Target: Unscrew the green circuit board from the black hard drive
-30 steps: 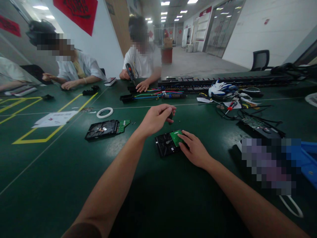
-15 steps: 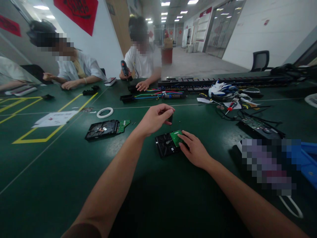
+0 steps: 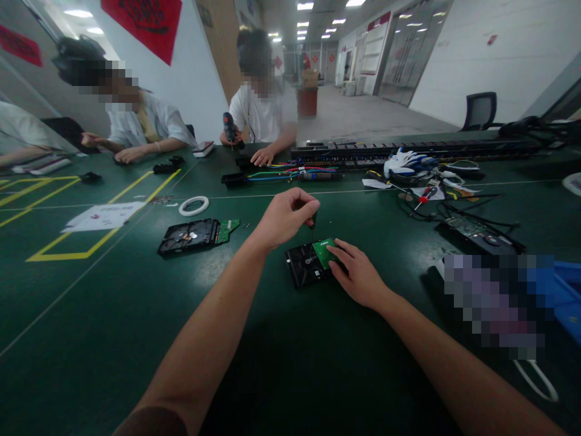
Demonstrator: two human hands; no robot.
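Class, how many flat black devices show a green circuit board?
3: the middle flat black device, touched by the bare right hand; the left black device, nearer than the round white ring; the right black device, at the picture's right. More may be hidden.

The flat, black, rectangular hard drive [image 3: 300,266] looks like dull-sheened metal, its green circuit board [image 3: 323,249] smooth. The dark green counter [image 3: 113,321] is smooth, faintly glossy; the white-and-blue gloves [image 3: 406,162] look matt cloth, the white rectangular sheet [image 3: 102,218] matt paper.
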